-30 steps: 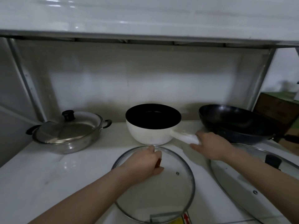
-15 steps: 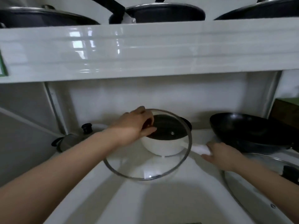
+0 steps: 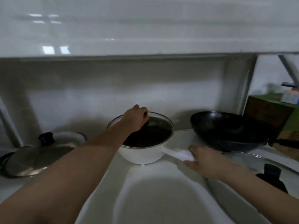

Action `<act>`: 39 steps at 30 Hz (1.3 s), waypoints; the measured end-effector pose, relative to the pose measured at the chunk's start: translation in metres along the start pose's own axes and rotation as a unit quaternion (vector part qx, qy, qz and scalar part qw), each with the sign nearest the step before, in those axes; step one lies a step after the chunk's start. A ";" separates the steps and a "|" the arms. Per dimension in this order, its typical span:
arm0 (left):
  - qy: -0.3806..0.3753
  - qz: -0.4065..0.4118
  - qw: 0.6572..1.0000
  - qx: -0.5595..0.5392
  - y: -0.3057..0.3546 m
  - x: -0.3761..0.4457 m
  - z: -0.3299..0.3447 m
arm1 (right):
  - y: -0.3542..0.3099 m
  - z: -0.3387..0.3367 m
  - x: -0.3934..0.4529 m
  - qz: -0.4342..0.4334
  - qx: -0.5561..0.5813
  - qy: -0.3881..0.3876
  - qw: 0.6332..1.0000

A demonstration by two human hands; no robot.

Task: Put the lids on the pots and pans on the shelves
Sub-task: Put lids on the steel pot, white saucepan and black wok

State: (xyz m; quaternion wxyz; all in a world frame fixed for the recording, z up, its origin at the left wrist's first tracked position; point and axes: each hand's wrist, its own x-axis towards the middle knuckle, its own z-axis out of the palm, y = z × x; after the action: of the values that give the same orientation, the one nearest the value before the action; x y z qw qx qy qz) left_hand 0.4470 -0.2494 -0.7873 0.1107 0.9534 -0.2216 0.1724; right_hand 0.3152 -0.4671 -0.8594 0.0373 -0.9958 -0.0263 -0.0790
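Observation:
A white saucepan (image 3: 142,153) with a dark inside stands mid-shelf. A glass lid (image 3: 155,131) lies over its mouth, slightly tilted, raised at the back. My left hand (image 3: 135,118) grips the lid's knob from above. My right hand (image 3: 203,160) holds the saucepan's white handle (image 3: 176,153). A black wok (image 3: 226,130) sits uncovered at the right. A large glass lid (image 3: 252,164) with a black knob lies flat on the shelf in front of the wok. At the left, a steel pot (image 3: 37,157) wears its steel lid.
A white upper shelf (image 3: 145,38) hangs low over the pots. The white lower shelf (image 3: 153,191) stretches toward me. A shelf upright (image 3: 246,84) stands behind the wok, with a brown and green box (image 3: 268,110) beyond it.
My left hand carried the glass lid from the shelf up and back onto the white saucepan. My right hand stayed on the saucepan's handle. The view dipped back below the upper shelf.

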 end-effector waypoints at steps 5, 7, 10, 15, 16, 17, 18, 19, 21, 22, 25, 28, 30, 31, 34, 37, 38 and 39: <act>-0.012 -0.023 1.000 -0.011 -0.010 0.025 0.021 | -0.001 -0.003 -0.002 -0.001 -0.003 0.002 1.000; -0.018 -0.025 0.999 -0.010 -0.013 0.032 0.026 | -0.001 -0.004 -0.003 -0.004 0.000 -0.001 1.000; -0.020 -0.022 1.000 -0.005 -0.015 0.036 0.034 | -0.001 -0.004 -0.004 -0.007 -0.004 0.010 1.000; -0.012 -0.019 1.000 -0.005 -0.014 0.037 0.040 | 0.000 -0.001 -0.003 -0.002 0.002 0.011 1.000; -0.016 -0.019 1.000 -0.004 -0.014 0.037 0.040 | 0.000 0.000 -0.003 -0.002 0.007 0.010 1.000; -0.021 -0.018 1.000 -0.003 -0.015 0.037 0.040 | 0.000 0.000 -0.004 -0.001 0.011 0.010 1.000; -0.025 -0.018 1.000 -0.003 -0.016 0.037 0.039 | 0.000 -0.001 -0.004 -0.001 0.014 0.010 1.000; -0.029 -0.017 0.999 -0.003 -0.016 0.036 0.038 | 0.000 0.000 -0.004 -0.002 0.016 0.011 1.000; -0.035 -0.019 0.999 -0.005 -0.017 0.036 0.037 | 0.001 0.000 -0.003 -0.005 0.019 0.010 1.000; -0.040 -0.019 0.999 -0.007 -0.017 0.035 0.036 | 0.001 0.000 -0.003 -0.004 0.019 0.008 1.000; -0.050 -0.014 0.999 -0.009 -0.014 0.033 0.035 | 0.001 -0.001 -0.004 0.002 0.024 0.003 1.000; -0.052 -0.018 0.998 -0.008 -0.013 0.031 0.035 | 0.000 -0.003 -0.004 0.002 0.022 -0.003 1.000; -0.057 -0.025 0.998 -0.011 -0.013 0.030 0.036 | -0.001 -0.003 -0.003 0.007 0.022 -0.008 1.000; -0.059 -0.029 0.998 -0.012 -0.013 0.029 0.037 | -0.001 -0.003 -0.003 0.009 0.022 -0.011 1.000; -0.057 -0.035 0.998 -0.012 -0.010 0.026 0.039 | -0.002 -0.005 -0.003 0.011 0.024 -0.016 1.000; -0.054 -0.034 0.998 -0.010 -0.009 0.024 0.039 | -0.003 -0.006 -0.004 0.014 0.020 -0.017 1.000; -0.054 -0.032 0.998 -0.009 -0.009 0.023 0.039 | -0.004 -0.006 -0.005 0.016 0.021 -0.016 1.000; -0.056 -0.030 0.998 -0.010 -0.009 0.023 0.038 | -0.004 -0.006 -0.005 0.017 0.023 -0.016 0.999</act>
State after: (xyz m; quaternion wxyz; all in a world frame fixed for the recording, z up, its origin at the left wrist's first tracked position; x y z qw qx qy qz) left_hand 0.4810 -0.2614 -0.8151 0.1132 0.9664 -0.2008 0.1135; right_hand 0.3095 -0.4643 -0.8537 0.0607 -0.9962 -0.0120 -0.0616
